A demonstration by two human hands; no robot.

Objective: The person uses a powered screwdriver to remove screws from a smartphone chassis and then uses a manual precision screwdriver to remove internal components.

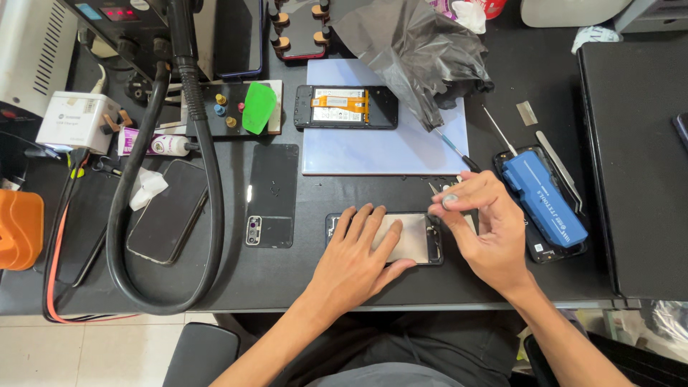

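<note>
My single head-worn camera looks steeply down, close over the black desk (287,276), facing its far edge.

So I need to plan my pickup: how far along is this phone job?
Done: back cover off, lying apart. In hand: left hand pins the opened phone; right hand pinches something small above its edge. Left: cover not refitted; screwdriver lies out.

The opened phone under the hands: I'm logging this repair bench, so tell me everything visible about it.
The opened phone lies flat on the black mat near the front edge, long side left to right. It has a dark frame and a pale, shiny inner panel, with small dark parts at its right end. The left hand rests flat on it, fingers spread, covering its left half. The right hand hovers above its right end, pinching something small.
</note>
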